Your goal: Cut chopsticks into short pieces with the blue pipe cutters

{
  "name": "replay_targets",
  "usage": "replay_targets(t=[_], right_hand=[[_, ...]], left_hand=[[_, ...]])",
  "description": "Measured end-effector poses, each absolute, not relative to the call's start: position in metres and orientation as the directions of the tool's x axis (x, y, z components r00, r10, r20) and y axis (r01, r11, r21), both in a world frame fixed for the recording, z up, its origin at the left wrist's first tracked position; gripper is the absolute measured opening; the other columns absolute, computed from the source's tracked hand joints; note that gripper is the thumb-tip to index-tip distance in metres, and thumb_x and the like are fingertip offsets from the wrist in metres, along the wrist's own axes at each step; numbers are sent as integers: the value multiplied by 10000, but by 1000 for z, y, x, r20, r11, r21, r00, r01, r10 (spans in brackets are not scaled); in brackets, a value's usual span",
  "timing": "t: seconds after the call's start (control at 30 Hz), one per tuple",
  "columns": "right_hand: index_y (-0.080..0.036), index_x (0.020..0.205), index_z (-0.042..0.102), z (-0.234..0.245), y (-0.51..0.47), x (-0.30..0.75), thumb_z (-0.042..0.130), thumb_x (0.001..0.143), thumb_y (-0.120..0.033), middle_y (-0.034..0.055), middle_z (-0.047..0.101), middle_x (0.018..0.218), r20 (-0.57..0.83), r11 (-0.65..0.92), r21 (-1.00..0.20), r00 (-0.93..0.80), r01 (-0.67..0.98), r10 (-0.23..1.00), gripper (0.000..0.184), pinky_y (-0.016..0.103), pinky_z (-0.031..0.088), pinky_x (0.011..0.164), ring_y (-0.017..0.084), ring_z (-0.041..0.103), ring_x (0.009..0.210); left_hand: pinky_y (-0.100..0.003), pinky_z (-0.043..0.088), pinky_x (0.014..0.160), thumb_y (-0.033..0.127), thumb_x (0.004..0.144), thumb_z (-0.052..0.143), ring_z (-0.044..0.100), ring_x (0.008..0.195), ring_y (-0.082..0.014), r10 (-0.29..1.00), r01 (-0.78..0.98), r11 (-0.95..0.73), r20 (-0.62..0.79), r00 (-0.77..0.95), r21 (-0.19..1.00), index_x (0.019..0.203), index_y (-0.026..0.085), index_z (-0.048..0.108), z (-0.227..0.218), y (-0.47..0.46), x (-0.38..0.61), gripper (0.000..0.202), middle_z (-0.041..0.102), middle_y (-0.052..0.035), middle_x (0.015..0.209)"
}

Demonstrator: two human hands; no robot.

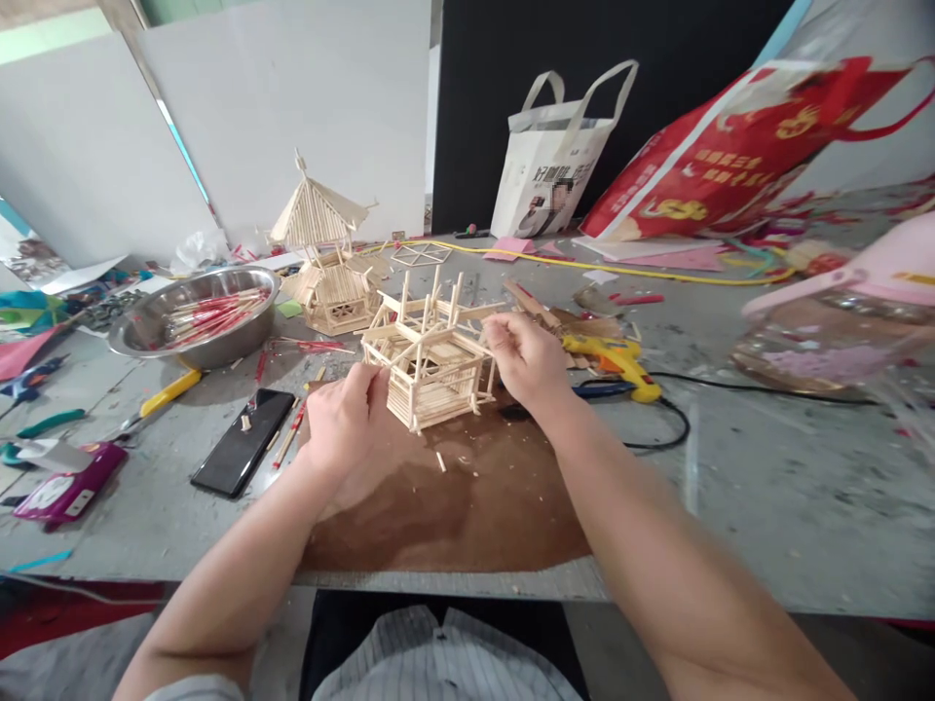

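Observation:
A pavilion model made of thin wooden sticks (438, 375) stands upright on a brown board (467, 516). Its lower walls are filled with rows of sticks, while bare posts rise from the top. My left hand (340, 417) is closed at the model's left side, thumb and fingers gripping its edge. On the opposite side my right hand (532, 362) pinches the upper right corner of the frame; its fingertips partly hide what they grip. Behind it stands a second stick pavilion (321, 219) with a pointed roof. A short stick piece (440, 461) lies on the board.
To the left are a metal bowl (241, 336) of red-tipped sticks, a black phone (244, 443) and a yellow-handled tool (169, 393). A yellow glue gun (617, 362) with a black cable lies right. A pink-lidded clear jug (840, 312) and bags stand farther off.

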State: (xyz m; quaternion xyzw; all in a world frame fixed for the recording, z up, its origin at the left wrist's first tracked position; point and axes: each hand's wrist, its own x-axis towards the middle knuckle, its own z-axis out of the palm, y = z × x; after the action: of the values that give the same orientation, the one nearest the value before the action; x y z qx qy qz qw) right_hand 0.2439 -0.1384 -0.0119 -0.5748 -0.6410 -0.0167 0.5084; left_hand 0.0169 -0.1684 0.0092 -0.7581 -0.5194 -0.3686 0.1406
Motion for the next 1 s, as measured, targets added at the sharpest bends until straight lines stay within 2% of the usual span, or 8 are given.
replay_targets(t=[0.07, 0.13, 0.2, 0.3, 0.37, 0.57, 0.67, 1.0], right_hand=[[-187, 938, 616, -14, -134, 253, 381, 814, -534, 68, 650, 818, 569, 339, -623, 110, 705, 815, 437, 304, 425, 652, 175, 579, 690], [-188, 1102, 561, -17, -131, 262, 470, 766, -539, 77, 649, 918, 465, 361, -676, -8, 642, 885, 494, 313, 444, 666, 176, 594, 721], [-205, 1261, 440, -18, -129, 269, 596, 681, -509, 89, 618, 1063, 373, 380, -706, -142, 598, 917, 673, 318, 463, 690, 188, 605, 803], [-235, 1329, 358, -19, -129, 271, 703, 584, -435, 75, 593, 1140, 294, 377, -697, -236, 610, 926, 845, 317, 473, 728, 205, 602, 892], [-235, 1307, 399, -19, -128, 267, 702, 595, -399, 63, 617, 1101, 318, 381, -670, -218, 637, 923, 791, 313, 473, 738, 203, 608, 881], [-227, 1089, 596, -22, -126, 244, 661, 654, -305, 42, 683, 892, 471, 355, -569, -60, 742, 880, 447, 342, 460, 727, 220, 625, 810], [-220, 1101, 588, -28, -127, 230, 654, 658, -322, 66, 683, 888, 524, 293, -513, 23, 807, 852, 459, 367, 461, 713, 251, 625, 820], [-193, 1139, 555, -38, -132, 207, 576, 713, -348, 94, 657, 1002, 646, 254, -400, 74, 881, 760, 454, 349, 463, 684, 266, 612, 870]], left_hand=[[-198, 309, 511, 335, 851, 376, 519, 494, -100, 733, 904, -382, 658, 170, 192, 803, 166, 605, 9, -168, 18, 289, 601, -16, 571], [-201, 312, 517, 343, 859, 363, 532, 506, -107, 752, 907, -369, 638, 165, 201, 876, 176, 607, 10, -167, 18, 296, 614, -17, 600], [-203, 325, 532, 346, 869, 343, 550, 533, -112, 756, 903, -380, 629, 180, 198, 948, 188, 602, 10, -166, 18, 314, 631, -21, 638], [-202, 343, 552, 343, 879, 322, 570, 562, -114, 759, 896, -401, 617, 208, 191, 1032, 194, 586, 10, -166, 17, 339, 650, -25, 668], [-200, 351, 558, 334, 881, 316, 577, 569, -115, 764, 895, -403, 608, 214, 192, 1066, 194, 576, 9, -165, 17, 348, 656, -24, 668], [-194, 358, 556, 323, 877, 325, 582, 574, -114, 776, 907, -379, 597, 204, 183, 1088, 187, 568, 10, -163, 17, 350, 660, -27, 660], [-195, 353, 551, 325, 880, 316, 585, 574, -115, 780, 916, -366, 592, 205, 165, 1090, 188, 570, 10, -163, 18, 357, 664, -27, 665], [-218, 331, 536, 336, 867, 334, 595, 588, -147, 815, 954, -283, 548, 186, 97, 1038, 226, 587, 9, -162, 16, 325, 670, -31, 690]])
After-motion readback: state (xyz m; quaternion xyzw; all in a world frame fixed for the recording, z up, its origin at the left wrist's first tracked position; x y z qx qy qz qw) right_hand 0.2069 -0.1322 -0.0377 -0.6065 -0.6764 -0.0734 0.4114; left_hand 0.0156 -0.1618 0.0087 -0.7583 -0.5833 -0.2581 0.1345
